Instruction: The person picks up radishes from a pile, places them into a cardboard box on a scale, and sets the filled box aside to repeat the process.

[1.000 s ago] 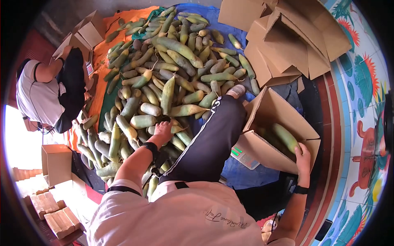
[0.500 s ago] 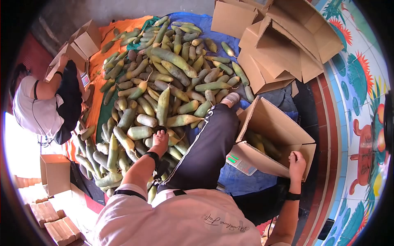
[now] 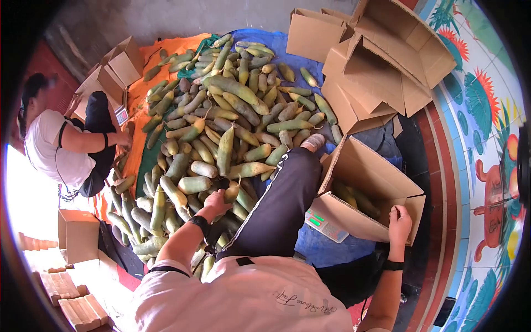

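Observation:
A big pile of long green and yellowish gourds (image 3: 232,110) lies on blue and orange sheets in front of me. My left hand (image 3: 215,202) is at the near edge of the pile, its fingers closed around one yellowish gourd (image 3: 231,192). To my right, my right hand (image 3: 399,219) grips the near flap of an open cardboard box (image 3: 369,164). A few gourds (image 3: 354,198) lie inside that box. My leg in black trousers (image 3: 282,199) stretches between the pile and the box.
A green-display scale (image 3: 323,224) sits under the box's front flap. Empty cardboard boxes (image 3: 381,66) are stacked at the back right. Another person (image 3: 61,146) crouches at the left by more boxes (image 3: 113,69). A small box (image 3: 77,235) stands near left.
My right hand has let go of a gourd into the box and now holds the box flap. My left hand has shifted on the pile and closed on a gourd. The other person has leaned over.

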Available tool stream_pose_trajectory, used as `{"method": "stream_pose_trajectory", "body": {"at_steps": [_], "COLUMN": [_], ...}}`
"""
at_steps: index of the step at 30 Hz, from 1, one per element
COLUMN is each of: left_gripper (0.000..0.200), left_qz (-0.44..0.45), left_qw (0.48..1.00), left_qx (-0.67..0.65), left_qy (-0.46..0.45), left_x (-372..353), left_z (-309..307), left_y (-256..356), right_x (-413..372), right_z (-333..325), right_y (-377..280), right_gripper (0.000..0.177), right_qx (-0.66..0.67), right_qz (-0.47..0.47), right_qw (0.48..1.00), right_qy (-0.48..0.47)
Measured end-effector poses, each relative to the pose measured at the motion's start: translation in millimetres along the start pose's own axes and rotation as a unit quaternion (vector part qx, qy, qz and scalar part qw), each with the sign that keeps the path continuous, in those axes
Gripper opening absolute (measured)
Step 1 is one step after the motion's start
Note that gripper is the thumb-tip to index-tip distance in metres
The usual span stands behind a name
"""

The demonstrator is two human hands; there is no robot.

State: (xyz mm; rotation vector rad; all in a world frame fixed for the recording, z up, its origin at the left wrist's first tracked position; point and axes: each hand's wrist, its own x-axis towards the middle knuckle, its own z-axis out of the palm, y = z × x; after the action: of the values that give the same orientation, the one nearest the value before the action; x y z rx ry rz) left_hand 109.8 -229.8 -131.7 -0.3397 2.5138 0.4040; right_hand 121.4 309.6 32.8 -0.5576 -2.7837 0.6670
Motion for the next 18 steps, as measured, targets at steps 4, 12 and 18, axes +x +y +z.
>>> {"method": "stream_pose_trajectory", "body": {"at_steps": [4,12,18], "left_gripper": [0.075,0.070,0.071], "left_qz": [0.045,0.246,0.402], "left_qw": [0.990,0.911,0.825], "left_qx": [-0.079,-0.129,-0.074], "left_qy": [0.105,0.304,0.391], "left_x": [-12.6,-75.7,-131.8], "left_z": [-23.6,-121.6,-166.1], "left_y": [1.6,77.3,136.6], "right_x": [-1.5,-5.9,-35.7], "right_z": [-0.4,-3.9,-30.7], "right_y": [-1.7,-9.1,-80.3], "right_gripper": [0.021,0.015,0.015], "right_qx": [-0.004,0.000,0.107], "right_qz": [-0.023,-0.114,-0.180], "right_qw": [1.000,0.991,0.974], "right_qy": [0.005,0.067,0.083]}}
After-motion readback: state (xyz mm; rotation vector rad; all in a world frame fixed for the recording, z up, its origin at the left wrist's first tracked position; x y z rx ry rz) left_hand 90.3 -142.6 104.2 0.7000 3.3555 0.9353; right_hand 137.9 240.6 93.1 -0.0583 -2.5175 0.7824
